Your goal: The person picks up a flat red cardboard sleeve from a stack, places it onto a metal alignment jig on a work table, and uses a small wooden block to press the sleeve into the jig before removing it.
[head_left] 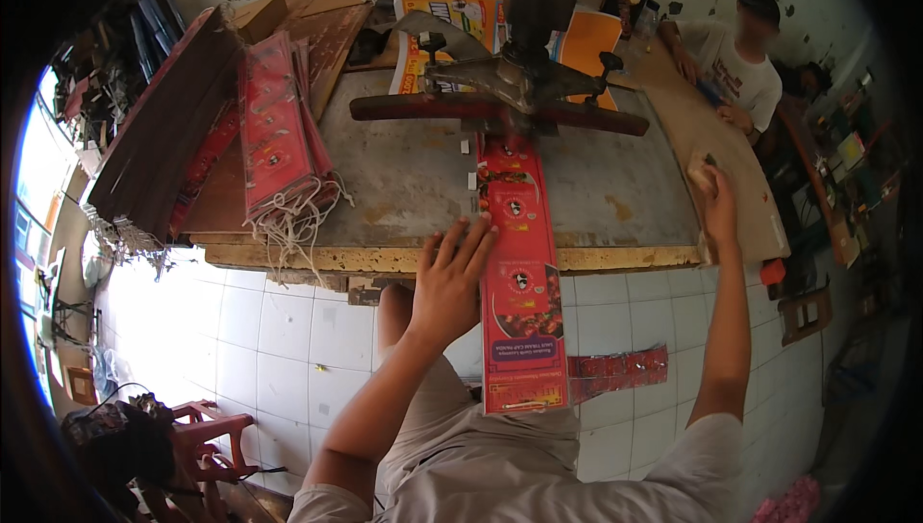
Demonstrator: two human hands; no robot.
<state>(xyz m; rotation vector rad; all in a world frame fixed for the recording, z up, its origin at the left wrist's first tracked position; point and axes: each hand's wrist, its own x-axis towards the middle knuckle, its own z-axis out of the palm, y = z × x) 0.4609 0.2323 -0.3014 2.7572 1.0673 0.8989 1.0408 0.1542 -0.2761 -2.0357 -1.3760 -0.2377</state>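
Note:
A long red printed strip (pixel 522 278) runs out from under the press bar, over the table edge and down toward my lap. My left hand (pixel 452 278) rests at its left edge by the table's front, fingers stretched out. Over the strip's far end stands a dark metal press (pixel 519 86) with a long reddish-brown bar and two knobs. Out to the right, my right hand (pixel 716 206) is closed at the brown board, near a small pale piece at the fingertips; what it grips, if anything, is unclear.
Left on the table lie a bundle of red printed strips with white strings (pixel 279 129) and a tall dark stack of sheets (pixel 168 129). Printed posters (pixel 461 18) lie behind the press. A person (pixel 735 71) sits at the far right. A red stool (pixel 212 436) stands lower left.

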